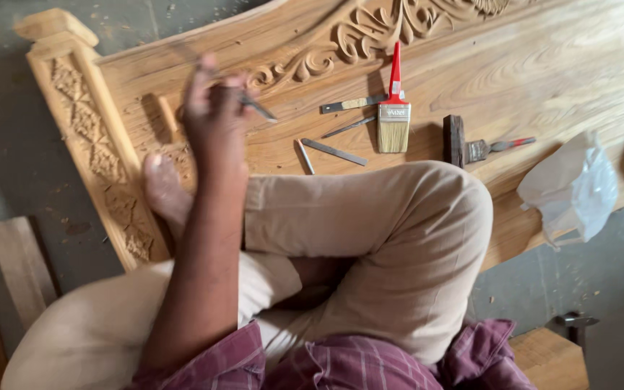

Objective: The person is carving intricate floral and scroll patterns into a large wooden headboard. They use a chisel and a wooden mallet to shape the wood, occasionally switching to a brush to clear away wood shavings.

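My left hand (214,108) is raised over a large carved wooden panel (543,65) and is blurred by motion. It is shut on a slim metal chisel (258,108) whose tip points right, close to the scroll carving (370,29). My right hand is out of view. I sit on the panel with legs folded in beige trousers (370,245), and a bare foot (164,191) rests by the carved left border (95,152).
Several flat metal chisels (334,152) lie on the panel beside a red-handled paintbrush (393,108) and a dark second brush (471,148). A white plastic bag (572,188) lies at the right. Wooden planks (19,267) lie on the grey floor at the left.
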